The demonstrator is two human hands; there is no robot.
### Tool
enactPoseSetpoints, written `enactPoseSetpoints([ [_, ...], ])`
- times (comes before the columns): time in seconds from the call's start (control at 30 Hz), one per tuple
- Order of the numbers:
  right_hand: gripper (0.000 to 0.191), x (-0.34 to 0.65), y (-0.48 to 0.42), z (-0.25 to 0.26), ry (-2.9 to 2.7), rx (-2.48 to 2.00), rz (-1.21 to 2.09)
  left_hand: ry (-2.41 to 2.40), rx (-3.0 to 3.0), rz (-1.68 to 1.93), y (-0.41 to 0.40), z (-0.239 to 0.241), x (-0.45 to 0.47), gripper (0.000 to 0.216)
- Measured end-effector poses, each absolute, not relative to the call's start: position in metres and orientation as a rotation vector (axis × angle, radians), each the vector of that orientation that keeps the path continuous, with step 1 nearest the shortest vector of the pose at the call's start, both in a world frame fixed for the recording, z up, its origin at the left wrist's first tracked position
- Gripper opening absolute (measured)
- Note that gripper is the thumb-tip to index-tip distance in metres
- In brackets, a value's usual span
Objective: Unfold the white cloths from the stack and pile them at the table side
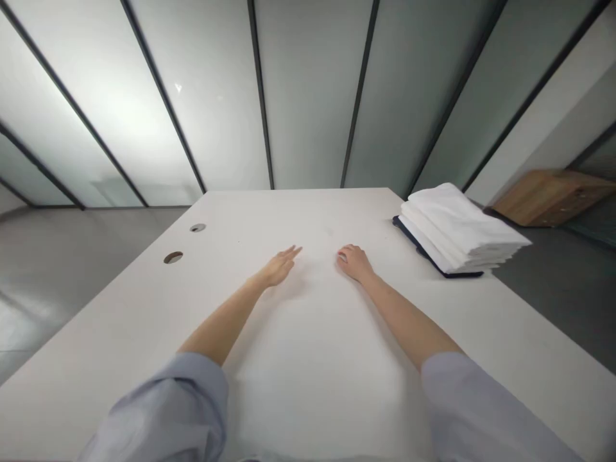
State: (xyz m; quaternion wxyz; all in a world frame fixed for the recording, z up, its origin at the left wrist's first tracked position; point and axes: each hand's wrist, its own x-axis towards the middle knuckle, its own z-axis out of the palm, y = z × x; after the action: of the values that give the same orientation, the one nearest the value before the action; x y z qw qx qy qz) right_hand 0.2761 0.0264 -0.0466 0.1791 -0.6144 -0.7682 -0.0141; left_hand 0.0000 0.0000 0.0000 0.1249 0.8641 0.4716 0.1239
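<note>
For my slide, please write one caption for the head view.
Left hand and right hand extended over a white table, folded white cloths stacked at right.

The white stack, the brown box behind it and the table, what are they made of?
White stack: probably soft, matte cloth, because its folded edges look rounded. Brown box: wood or wood-look board, because streaky grain shows. Table: maybe coated board, because its white top looks smooth; what's inside doesn't show.

Dark-framed, frosted panels [310, 96] rise behind grey floor [72, 269], wooden furniture [539, 196] at right.
</note>
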Motion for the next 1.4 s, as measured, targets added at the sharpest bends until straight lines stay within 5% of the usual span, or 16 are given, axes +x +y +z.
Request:
enactPoseSetpoints([
  [0.13, 0.023, 0.276, 0.027, -0.049, -2.155, -1.741, -0.006, 1.871, 2.409, 0.204, 0.002, -0.035, -0.036, 0.063],
  [0.37, 0.024, 0.290, 0.031, -0.039, -2.006, -1.715, 0.040, 1.927, 2.439, 0.130, 0.002, -0.039, -0.040, 0.055],
  [0.73, 0.030, 0.470, -0.014, 0.036, -1.492, -1.811, -0.605, 1.935, 2.443, 0.187, 0.004, -0.041, -0.040, 0.053],
  [1.03, 0.065, 0.511, -0.043, 0.014, -1.421, -2.140, -0.730, 1.936, 2.445, 0.188, 0.000, -0.035, -0.040, 0.051],
  [1.4, 0.030, 0.442, -0.018, 0.066, -1.433, -2.043, -0.786, 1.950, 2.432, 0.211, 0.002, -0.040, -0.039, 0.051],
])
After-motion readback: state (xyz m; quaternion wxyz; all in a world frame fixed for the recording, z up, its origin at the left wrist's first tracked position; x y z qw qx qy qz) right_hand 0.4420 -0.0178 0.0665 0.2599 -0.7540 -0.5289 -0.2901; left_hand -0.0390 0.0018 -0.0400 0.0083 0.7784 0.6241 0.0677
